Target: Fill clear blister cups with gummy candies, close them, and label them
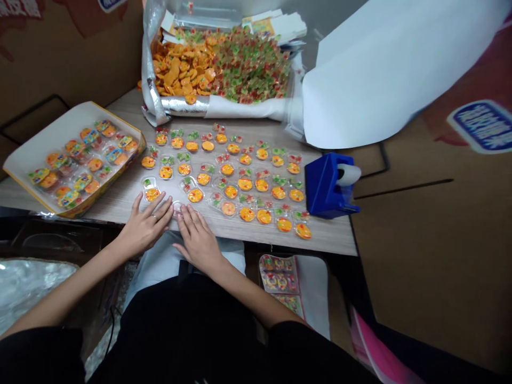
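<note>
My left hand [147, 224] lies flat by the table's front edge, fingers stretched out, a ring on one finger. Close to its right, my right hand [199, 238] is also flat with fingers extended. Between the fingertips of both hands shows a clear plastic shell [177, 207], partly covered by them. Just beyond my left fingers sits a filled clear pack [152, 193] with an orange disc and green candy. Another filled pack [194, 194] lies past my right fingertips. Several more such packs [262, 185] spread in rows across the table to the right.
A yellow-edged tray [44, 138] of labelled packs stands left. At the back, a lined box holds orange discs [182, 69] and red-green wrapped candies [254, 64]. A blue tape dispenser [326, 186] stands at the table's right end, beside cardboard boxes [436, 229].
</note>
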Motion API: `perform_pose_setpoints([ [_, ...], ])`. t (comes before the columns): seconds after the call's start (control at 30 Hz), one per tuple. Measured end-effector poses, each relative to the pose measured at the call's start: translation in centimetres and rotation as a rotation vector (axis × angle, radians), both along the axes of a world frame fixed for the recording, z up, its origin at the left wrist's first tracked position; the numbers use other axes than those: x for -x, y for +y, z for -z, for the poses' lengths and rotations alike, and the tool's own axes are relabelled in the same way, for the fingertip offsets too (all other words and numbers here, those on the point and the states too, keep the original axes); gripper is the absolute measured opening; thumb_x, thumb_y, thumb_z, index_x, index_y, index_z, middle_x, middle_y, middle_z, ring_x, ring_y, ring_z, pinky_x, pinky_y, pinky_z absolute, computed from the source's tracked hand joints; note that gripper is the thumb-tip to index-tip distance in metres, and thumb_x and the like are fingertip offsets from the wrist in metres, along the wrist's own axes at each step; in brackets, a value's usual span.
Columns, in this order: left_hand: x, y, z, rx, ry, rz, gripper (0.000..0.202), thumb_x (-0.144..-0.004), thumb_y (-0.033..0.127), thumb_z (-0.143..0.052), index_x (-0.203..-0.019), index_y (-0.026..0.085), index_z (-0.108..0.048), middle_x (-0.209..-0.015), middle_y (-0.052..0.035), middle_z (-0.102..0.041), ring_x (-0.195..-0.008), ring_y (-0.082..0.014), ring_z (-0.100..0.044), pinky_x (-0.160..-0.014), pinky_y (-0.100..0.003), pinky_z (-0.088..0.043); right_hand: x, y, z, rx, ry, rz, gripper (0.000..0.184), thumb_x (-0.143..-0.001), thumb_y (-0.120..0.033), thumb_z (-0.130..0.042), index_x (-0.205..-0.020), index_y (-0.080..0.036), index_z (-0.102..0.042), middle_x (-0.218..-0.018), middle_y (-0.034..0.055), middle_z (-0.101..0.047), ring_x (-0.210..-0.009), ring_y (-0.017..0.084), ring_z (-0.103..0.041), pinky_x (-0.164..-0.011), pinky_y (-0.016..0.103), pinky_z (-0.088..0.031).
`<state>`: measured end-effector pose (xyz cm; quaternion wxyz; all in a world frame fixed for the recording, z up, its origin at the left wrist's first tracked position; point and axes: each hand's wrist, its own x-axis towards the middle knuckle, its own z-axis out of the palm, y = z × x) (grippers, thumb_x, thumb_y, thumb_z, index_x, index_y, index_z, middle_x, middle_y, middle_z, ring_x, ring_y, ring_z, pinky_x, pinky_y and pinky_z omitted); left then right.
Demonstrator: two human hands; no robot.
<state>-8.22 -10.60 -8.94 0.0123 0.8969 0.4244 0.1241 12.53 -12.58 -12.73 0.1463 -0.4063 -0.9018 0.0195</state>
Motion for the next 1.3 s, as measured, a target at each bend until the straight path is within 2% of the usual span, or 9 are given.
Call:
perform_pose_setpoints([
  [0.13, 4.2, -1.1, -3.3, -0.057, -0.077, -0.224, 0.043, -0.092, 0.025, -0.047, -0.135, 0.028, -0.049, -0.139, -0.0102, -0.056, -0.131, -0.0278, -0.049, -0.109, -0.052, -0.035, -1.6, -0.1, 0.3, 0.033, -0.021, 0.035, 0.088, -0.084, -0.056, -0.061, -0.146, -0.001, -0.036, -0.153, 0.0268, -0.032, -0.144, 0.036, -0.028, -0.114, 0.049, -0.031],
  [0.27, 10.2, 0.4, -5.8, -0.086, -0.089, -0.516, 0.039, -0.094, 0.033, -0.040, -0.126, 0.015, -0.054, -0.136, -0.0168, -0.054, -0.126, -0.0297, -0.051, -0.105, -0.049, -0.042, -2.9, 0.8, 0.4, 0.002, -0.034, 0.007, 0.087, -0.085, -0.060, -0.057, -0.148, -0.004, -0.034, -0.153, 0.0262, -0.032, -0.144, 0.037, -0.028, -0.114, 0.053, -0.028],
  [0.37, 13.7, 3.6, -5.8, 0.046, -0.038, -0.509, 0.050, -0.089, 0.038, -0.041, -0.128, 0.008, -0.051, -0.136, -0.0194, -0.052, -0.125, -0.0318, -0.051, -0.106, -0.050, -0.042, -2.9, 1.6, 0.1, -0.014, -0.031, 0.028, 0.083, -0.088, -0.059, -0.051, -0.147, -0.003, -0.034, -0.153, 0.0271, -0.033, -0.145, 0.038, -0.025, -0.114, 0.061, -0.021],
  [0.5, 15.5, 7.7, -4.8, 0.137, 0.041, -0.393, 0.050, -0.077, 0.043, -0.049, -0.119, 0.018, -0.060, -0.130, -0.0144, -0.058, -0.118, -0.0337, -0.054, -0.101, -0.052, -0.044, -0.8, 1.6, -0.9, -0.056, 0.064, 0.125, 0.065, -0.094, -0.044, -0.047, -0.147, -0.007, -0.037, -0.153, 0.0244, -0.035, -0.145, 0.036, -0.025, -0.112, 0.064, -0.018],
  [0.77, 15.7, 8.1, -4.8, 0.024, 0.172, -0.370, 0.036, -0.085, 0.038, -0.040, -0.099, 0.022, -0.069, -0.109, -0.0134, -0.068, -0.094, -0.0311, -0.063, -0.079, -0.045, -0.050, 7.8, 2.1, -1.4, 0.012, 0.223, 0.048, 0.047, -0.092, -0.041, -0.055, -0.130, -0.013, -0.057, -0.142, 0.0204, -0.052, -0.132, 0.033, -0.046, -0.107, 0.058, -0.032],
  [0.93, 14.0, 5.2, -6.8, -0.121, 0.181, -0.552, 0.035, -0.092, 0.026, -0.033, -0.105, 0.015, -0.063, -0.092, -0.0115, -0.068, -0.085, -0.0242, -0.060, -0.080, -0.039, -0.048, 6.6, 2.3, -0.3, -0.026, 0.334, 0.008, 0.025, -0.093, -0.027, -0.052, -0.108, -0.014, -0.068, -0.126, 0.0167, -0.065, -0.127, 0.028, -0.053, -0.110, 0.054, -0.032],
  [1.0, 11.9, 3.7, -7.6, -0.150, 0.107, -0.509, 0.038, -0.092, 0.022, -0.032, -0.118, 0.014, -0.059, -0.093, -0.0104, -0.066, -0.086, -0.0231, -0.059, -0.081, -0.037, -0.047, 5.3, 2.1, -0.6, -0.082, 0.405, 0.020, 0.026, -0.094, -0.024, -0.049, -0.109, -0.015, -0.068, -0.126, 0.0154, -0.066, -0.127, 0.026, -0.054, -0.112, 0.051, -0.031],
  [1.17, 5.4, 2.1, -7.1, 0.172, -0.118, -0.109, 0.046, -0.090, 0.016, -0.031, -0.129, 0.020, -0.055, -0.098, -0.0084, -0.062, -0.083, -0.0190, -0.059, -0.075, -0.029, -0.047, 4.4, 2.2, -2.7, -0.116, 0.499, 0.062, 0.039, -0.094, -0.032, -0.049, -0.128, -0.016, -0.059, -0.137, 0.0164, -0.057, -0.133, 0.026, -0.048, -0.110, 0.048, -0.037],
  [1.3, 2.7, 3.6, -4.4, 0.340, -0.363, -0.101, 0.039, -0.097, 0.026, -0.028, -0.127, 0.015, -0.049, -0.088, -0.0054, -0.059, -0.078, -0.0163, -0.058, -0.075, -0.028, -0.047, 5.4, 3.5, -3.4, -0.036, 0.449, -0.010, 0.040, -0.093, -0.035, -0.053, -0.126, -0.013, -0.060, -0.138, 0.0179, -0.053, -0.132, 0.027, -0.047, -0.106, 0.044, -0.042],
])
